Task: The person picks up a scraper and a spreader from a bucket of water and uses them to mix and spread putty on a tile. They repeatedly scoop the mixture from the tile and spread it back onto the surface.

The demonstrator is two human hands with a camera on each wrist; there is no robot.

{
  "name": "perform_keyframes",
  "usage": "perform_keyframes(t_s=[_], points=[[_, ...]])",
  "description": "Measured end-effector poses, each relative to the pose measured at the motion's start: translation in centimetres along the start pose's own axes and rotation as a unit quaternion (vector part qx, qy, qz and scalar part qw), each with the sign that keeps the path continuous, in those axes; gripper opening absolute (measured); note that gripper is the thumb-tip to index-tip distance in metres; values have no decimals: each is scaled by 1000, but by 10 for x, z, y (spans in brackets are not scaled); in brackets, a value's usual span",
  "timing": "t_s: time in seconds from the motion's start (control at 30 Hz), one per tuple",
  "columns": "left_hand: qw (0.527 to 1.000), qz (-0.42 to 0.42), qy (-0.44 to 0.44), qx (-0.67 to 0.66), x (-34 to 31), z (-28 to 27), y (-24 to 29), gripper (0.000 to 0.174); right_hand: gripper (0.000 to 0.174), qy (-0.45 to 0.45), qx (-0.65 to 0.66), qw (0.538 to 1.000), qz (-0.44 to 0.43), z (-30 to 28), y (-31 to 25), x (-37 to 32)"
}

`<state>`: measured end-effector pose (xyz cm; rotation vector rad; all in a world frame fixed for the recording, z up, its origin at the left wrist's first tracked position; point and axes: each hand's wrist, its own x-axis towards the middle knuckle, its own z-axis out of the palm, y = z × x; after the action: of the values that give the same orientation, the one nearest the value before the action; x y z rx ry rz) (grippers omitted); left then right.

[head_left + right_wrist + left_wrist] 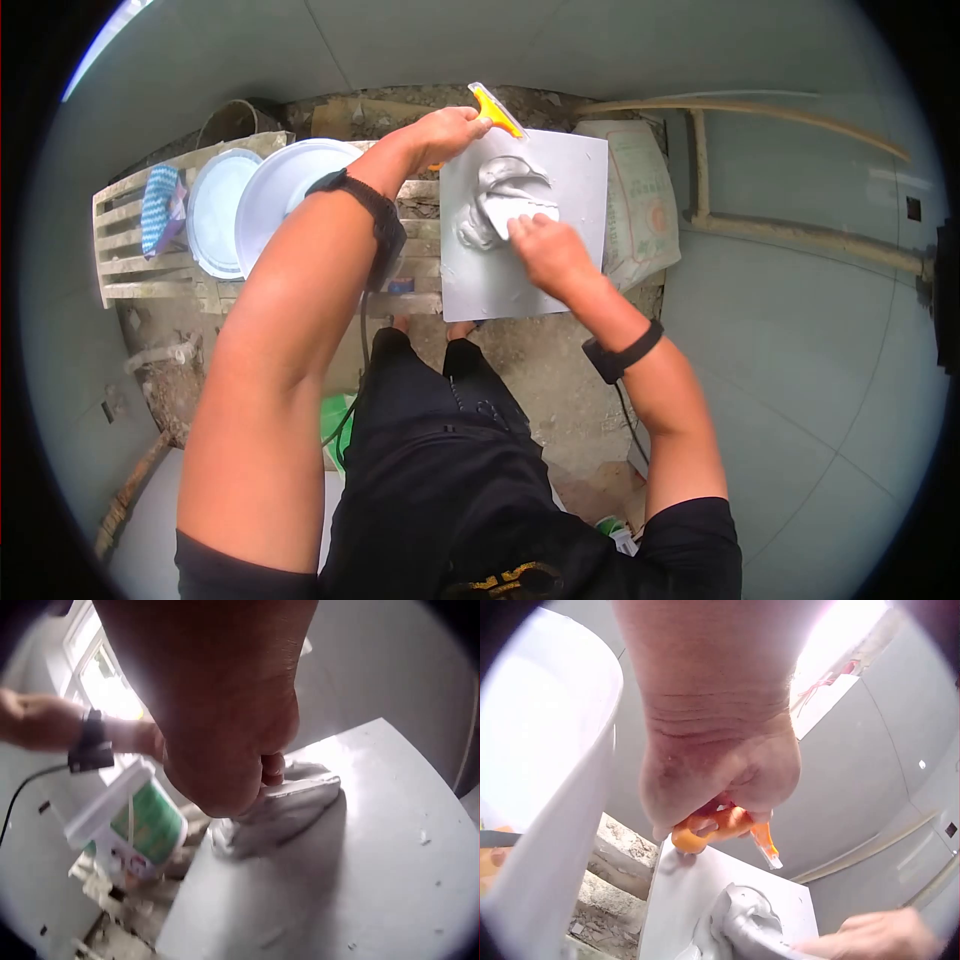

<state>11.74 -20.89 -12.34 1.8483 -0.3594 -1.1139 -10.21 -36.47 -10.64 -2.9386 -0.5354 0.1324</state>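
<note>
A white board (490,285) bears a swirled heap of pale grey paste (478,232). My right hand (550,255) grips a flat white spreader (522,208), which lies against the paste. In the right wrist view the spreader's coated edge shows beyond the curled fingers, close over the board (397,855). At the board's far edge my left hand (452,135) holds a scraper with a yellow-orange handle (491,107) and a straight blade, raised above the board. The left wrist view shows that orange handle (694,838) under the palm and the paste (742,915) below.
Left of the board, a white bucket (265,205) and its round lid (208,240) stand on a slatted wooden bench (150,291). A blue patterned packet (160,210) lies at the bench's left end. A filled sack (640,205) sits to the right, near a wooden rail (810,235).
</note>
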Motion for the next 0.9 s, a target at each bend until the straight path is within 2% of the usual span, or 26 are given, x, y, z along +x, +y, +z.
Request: perform_keyframes(t_s=[0.07,0.2,0.3,0.33,0.43,0.47,0.6,0.7,0.73,0.77,0.8,0.83,0.87,0.9], points=[[1000,10,-2,21,2,-1,0,34,9,-50,-40,998,-17,16,-11,-11],[999,20,11,46,2,0,3,36,7,-104,4,993,-61,-6,5,-22],[997,40,15,67,-6,0,5,38,6,-108,-2,994,-3,-56,24,4],[997,56,27,47,-5,0,1,38,8,-85,8,996,12,-58,27,15],[998,25,20,55,-8,-1,8,37,9,-48,13,998,-35,-13,40,33],[997,2,-9,75,-10,-5,15,50,9,-52,19,998,-35,3,34,29],[997,17,5,71,-1,-5,12,39,10,-164,32,985,-34,-27,35,12],[996,24,7,84,-1,-4,9,39,12,14,103,990,96,-42,42,-28],[997,29,-1,73,5,-5,4,40,12,-4,201,958,203,-42,42,-46],[997,35,-7,65,9,-5,-1,40,11,-19,293,906,306,-37,42,-63],[999,4,-15,38,6,-6,3,42,11,-30,380,832,402,-28,40,-80],[998,7,-17,59,6,-5,3,42,15,-29,445,764,465,-7,32,-101],[997,12,-17,80,8,-6,5,43,14,-26,465,734,494,4,15,-115],[995,16,-15,99,8,-8,5,43,12,24,516,671,532,25,-6,-127]])
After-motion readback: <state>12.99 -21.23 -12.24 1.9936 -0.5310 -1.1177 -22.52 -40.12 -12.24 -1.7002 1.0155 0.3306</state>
